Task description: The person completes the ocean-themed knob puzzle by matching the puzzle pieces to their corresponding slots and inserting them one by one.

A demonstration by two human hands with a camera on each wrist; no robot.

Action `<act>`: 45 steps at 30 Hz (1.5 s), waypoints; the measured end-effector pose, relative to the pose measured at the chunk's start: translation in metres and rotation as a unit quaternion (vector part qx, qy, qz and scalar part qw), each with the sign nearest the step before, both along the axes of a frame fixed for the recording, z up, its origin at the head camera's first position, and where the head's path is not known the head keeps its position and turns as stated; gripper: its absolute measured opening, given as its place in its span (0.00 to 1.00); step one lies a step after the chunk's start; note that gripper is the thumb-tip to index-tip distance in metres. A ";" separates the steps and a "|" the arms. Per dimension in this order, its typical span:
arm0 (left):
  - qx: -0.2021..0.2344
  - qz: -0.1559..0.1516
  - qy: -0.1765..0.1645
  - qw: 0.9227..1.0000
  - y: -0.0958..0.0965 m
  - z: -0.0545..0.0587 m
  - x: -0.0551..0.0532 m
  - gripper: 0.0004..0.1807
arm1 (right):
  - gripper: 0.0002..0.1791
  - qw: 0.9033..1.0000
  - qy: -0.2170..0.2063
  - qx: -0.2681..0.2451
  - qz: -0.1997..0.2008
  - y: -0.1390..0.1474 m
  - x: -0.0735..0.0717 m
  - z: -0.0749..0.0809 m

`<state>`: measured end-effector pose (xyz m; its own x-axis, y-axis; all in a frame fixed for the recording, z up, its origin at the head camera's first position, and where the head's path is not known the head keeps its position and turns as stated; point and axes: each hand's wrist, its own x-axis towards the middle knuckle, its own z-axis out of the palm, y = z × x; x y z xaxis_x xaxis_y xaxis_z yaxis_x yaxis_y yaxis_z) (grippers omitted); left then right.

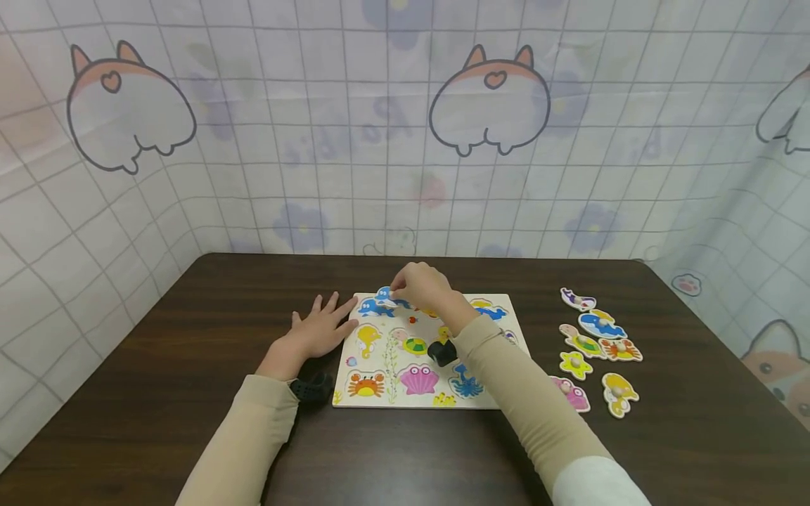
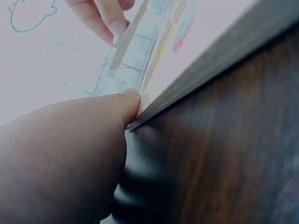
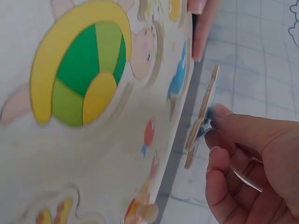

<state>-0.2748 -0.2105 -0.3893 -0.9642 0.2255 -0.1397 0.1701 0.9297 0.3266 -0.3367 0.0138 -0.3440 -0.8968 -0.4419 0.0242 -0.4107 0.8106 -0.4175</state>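
Right hand: The right hand [image 1: 422,284] pinches a blue piece [image 1: 383,295] between thumb and fingertips, the other fingers curled in.
Blue piece: It is held tilted above the far left corner of the board [image 1: 411,403], near a blue picture [image 1: 375,308]; the right wrist view shows a gap between piece and board.
Left hand: The left hand [image 1: 316,334] is spread, palm down, its fingertips at the board's left edge; in the left wrist view the thumb touches that edge.
Board: It lies flat on the dark brown worktop [image 1: 158,393], with a yellow seahorse picture [image 1: 368,339], a turtle picture [image 1: 415,346], a crab picture [image 1: 365,384], a pink shell picture [image 1: 419,379] and a blue octopus picture [image 1: 467,384]. An orange piece with a knob [image 3: 135,212] sits at the board.
Loose pieces: Right of the board lie a purple and white fish [image 1: 578,301], a blue whale [image 1: 598,326], a turtle piece [image 1: 583,344], a crab piece [image 1: 621,349], a yellow star [image 1: 575,365], a yellow seahorse piece [image 1: 619,391] and a pink shell piece [image 1: 574,398], partly behind the right sleeve [image 1: 538,407].
Backdrop: A pale checked cloth [image 1: 316,105] hangs behind the worktop.
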 end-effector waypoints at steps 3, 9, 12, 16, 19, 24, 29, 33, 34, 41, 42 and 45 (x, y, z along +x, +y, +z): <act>0.001 -0.002 -0.001 1.000 0.000 0.000 0.000 0.35 | 0.10 1.000 0.004 0.010 0.004 -0.008 0.002 -0.003; 0.001 0.000 0.000 1.000 0.001 -0.001 0.003 0.35 | 0.10 0.999 0.019 0.037 0.020 -0.024 0.004 -0.005; 0.001 0.002 -0.001 1.000 0.000 -0.001 0.004 0.35 | 0.09 0.998 0.025 0.045 0.024 -0.031 0.004 -0.005; 0.001 0.004 -0.002 1.000 0.000 -0.002 0.004 0.35 | 0.08 0.998 0.027 0.049 0.024 -0.036 0.003 -0.005; -0.002 0.004 -0.002 1.000 0.000 -0.002 0.004 0.35 | 0.08 0.998 0.030 0.052 0.024 -0.038 0.003 -0.006; -0.004 0.004 -0.002 1.000 0.001 -0.004 0.003 0.35 | 0.09 0.997 0.025 0.067 0.024 -0.039 0.001 -0.010; -0.002 0.005 -0.002 1.000 0.002 -0.005 0.004 0.35 | 0.10 0.996 0.018 0.078 0.023 -0.038 0.001 -0.012; 0.001 0.002 0.000 1.000 0.002 -0.005 0.004 0.35 | 0.10 0.996 0.018 0.082 0.026 -0.037 -0.001 -0.013; 0.002 0.002 0.000 1.000 0.002 -0.004 0.003 0.35 | 0.11 0.996 0.018 0.082 0.028 -0.037 -0.001 -0.013; -0.008 0.002 0.005 1.000 0.000 -0.003 -0.001 0.35 | 0.10 0.997 0.013 0.073 0.034 -0.036 -0.002 -0.009; -0.008 0.002 0.005 1.000 0.000 -0.004 -0.002 0.35 | 0.10 0.997 0.012 0.073 0.034 -0.036 -0.002 -0.009; -0.009 0.003 0.004 1.000 -0.001 -0.004 -0.002 0.35 | 0.11 0.997 0.008 0.070 0.037 -0.036 -0.002 -0.010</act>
